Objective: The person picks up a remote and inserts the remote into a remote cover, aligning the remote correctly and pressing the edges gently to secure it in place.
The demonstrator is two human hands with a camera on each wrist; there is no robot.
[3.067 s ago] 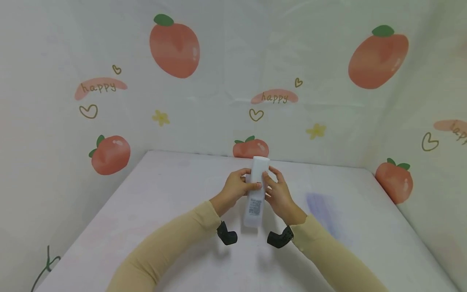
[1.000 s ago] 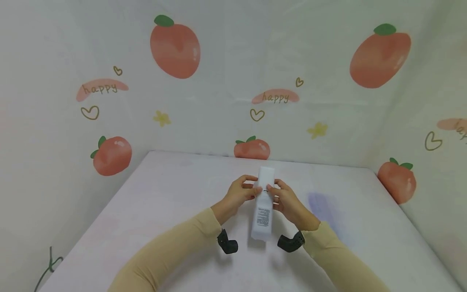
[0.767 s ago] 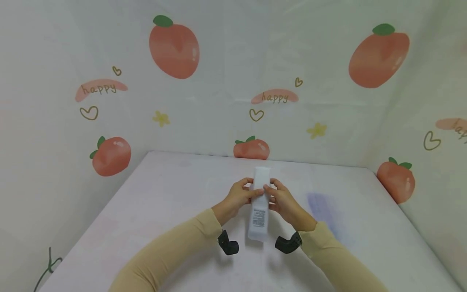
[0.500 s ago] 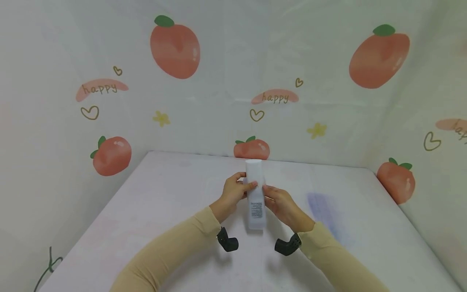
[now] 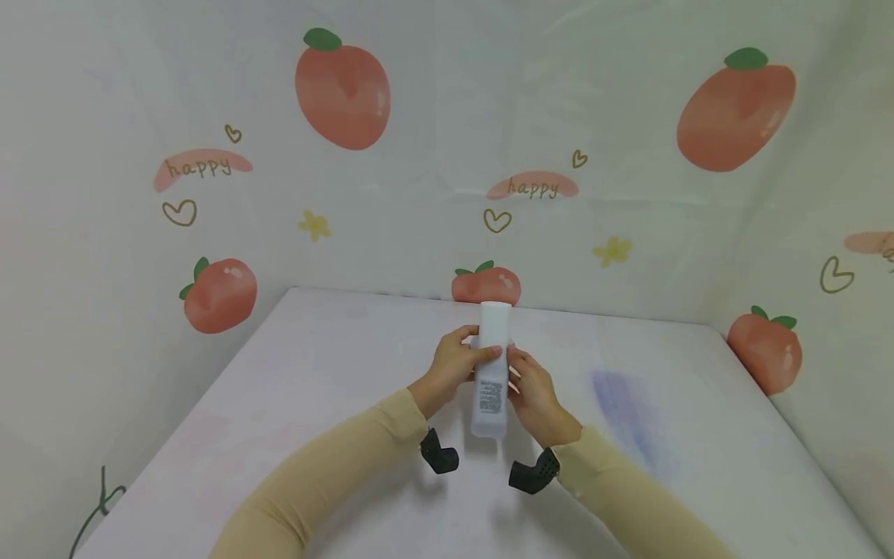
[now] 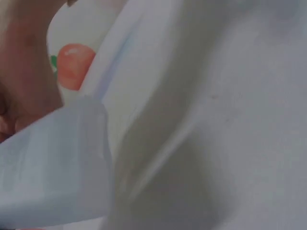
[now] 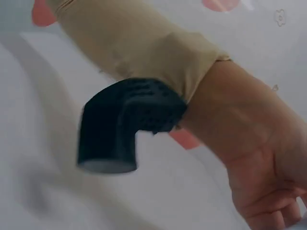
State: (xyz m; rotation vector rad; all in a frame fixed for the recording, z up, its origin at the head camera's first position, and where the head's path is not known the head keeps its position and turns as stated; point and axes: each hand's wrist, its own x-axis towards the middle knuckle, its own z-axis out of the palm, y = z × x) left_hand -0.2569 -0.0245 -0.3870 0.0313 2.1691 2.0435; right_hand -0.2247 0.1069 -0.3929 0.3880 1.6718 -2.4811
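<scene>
While left fingers and right fingers hold the white bottle, its top — leftward just before — leans right.

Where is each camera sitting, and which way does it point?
Head: worn on the head, pointing forward and down at the left hand and right hand holding a white bottle.
Left wrist: worn there, pointing across at one end of the bottle, part of the right hand and the table.
Right wrist: worn there, pointing across at the left sleeve, part of the left hand and a black wrist camera.
Shared: the head and left wrist views both show the bottle.
</scene>
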